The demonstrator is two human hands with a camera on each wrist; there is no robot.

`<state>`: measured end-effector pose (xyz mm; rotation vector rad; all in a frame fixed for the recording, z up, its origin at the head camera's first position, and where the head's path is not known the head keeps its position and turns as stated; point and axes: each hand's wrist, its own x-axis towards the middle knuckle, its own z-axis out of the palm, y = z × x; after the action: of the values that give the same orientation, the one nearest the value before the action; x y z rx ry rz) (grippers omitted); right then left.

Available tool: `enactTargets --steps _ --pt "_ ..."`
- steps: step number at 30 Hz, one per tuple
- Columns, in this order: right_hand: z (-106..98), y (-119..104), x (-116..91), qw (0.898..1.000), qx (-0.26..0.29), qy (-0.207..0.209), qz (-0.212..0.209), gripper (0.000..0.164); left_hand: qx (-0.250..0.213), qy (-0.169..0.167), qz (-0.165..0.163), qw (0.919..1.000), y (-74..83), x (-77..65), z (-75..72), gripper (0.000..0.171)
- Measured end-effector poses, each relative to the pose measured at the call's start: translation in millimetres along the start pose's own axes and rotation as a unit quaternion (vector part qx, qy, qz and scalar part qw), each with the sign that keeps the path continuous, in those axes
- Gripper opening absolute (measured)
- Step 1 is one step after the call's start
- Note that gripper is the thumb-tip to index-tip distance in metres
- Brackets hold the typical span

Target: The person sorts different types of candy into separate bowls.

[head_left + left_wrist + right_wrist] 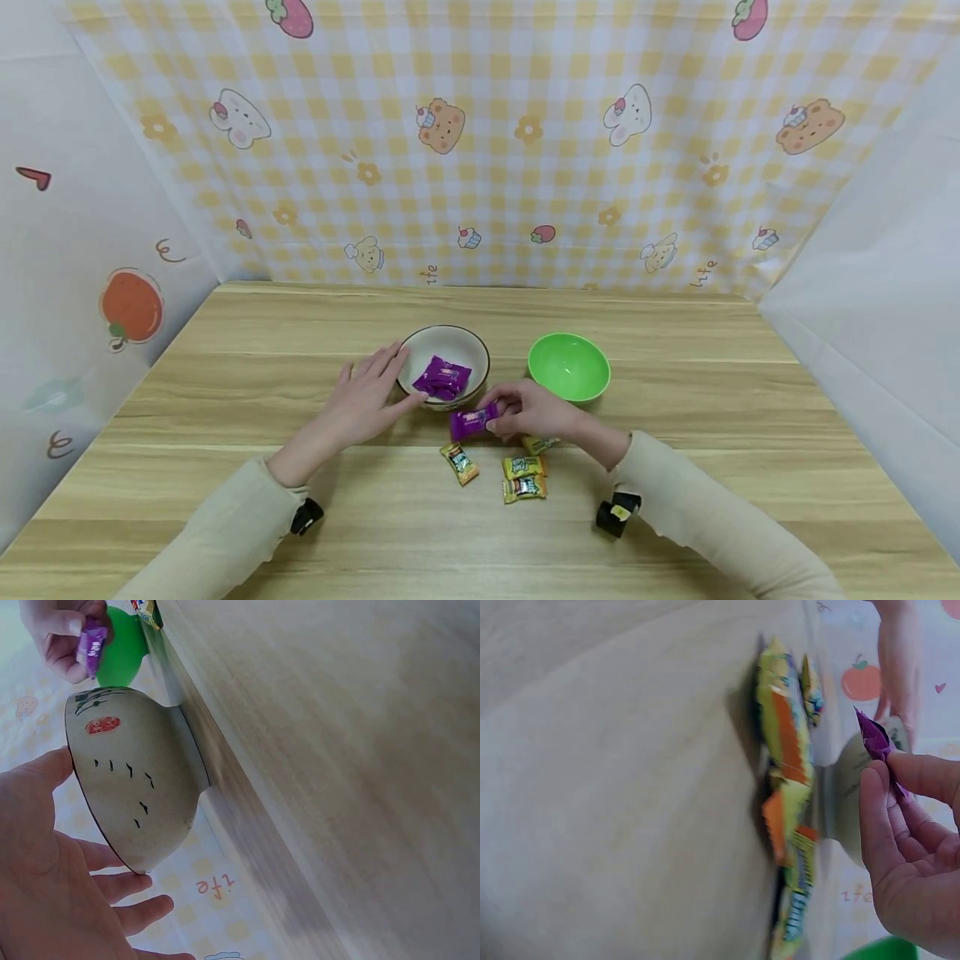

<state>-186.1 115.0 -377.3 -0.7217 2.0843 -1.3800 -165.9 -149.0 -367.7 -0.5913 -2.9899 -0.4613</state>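
In the head view my left hand rests against the left side of a white bowl with a dark rim, its fingers spread. Purple wrapped candies lie inside that bowl. My right hand pinches another purple wrapped candy between thumb and fingers, just in front of the bowl. The right wrist view shows this purple candy held above table height. From the left wrist view, thumb and fingertips of the left hand touch the bowl's rim, and red and dark marks decorate its outer wall.
A green bowl stands to the right of the white one. Several yellow wrapped candies lie on the wooden table, one apart on the left and others grouped below my right hand. A checked curtain hangs behind.
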Motion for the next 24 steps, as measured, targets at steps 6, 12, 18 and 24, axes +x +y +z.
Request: enactTargets --steps 6,12,18,24 --pt "-9.9 -6.3 -5.1 0.999 0.047 0.002 0.0 0.024 -0.001 0.0 0.001 1.0 0.4 -0.1 -0.1 0.079" --pt "-20.1 -15.1 -8.3 1.0 0.005 0.02 -0.014 0.026 -0.002 -0.006 -0.002 1.0 0.8 -0.1 -0.6 0.079" --pt "-28.8 -25.9 -6.7 0.999 0.011 0.045 -0.021 0.028 -0.002 -0.006 -0.002 1.0 1.0 -0.3 -1.3 0.079" --pt "-33.4 -35.3 -0.2 0.995 0.062 0.077 0.005 0.029 -0.001 -0.006 -0.002 1.0 -0.2 0.1 -0.4 0.08"
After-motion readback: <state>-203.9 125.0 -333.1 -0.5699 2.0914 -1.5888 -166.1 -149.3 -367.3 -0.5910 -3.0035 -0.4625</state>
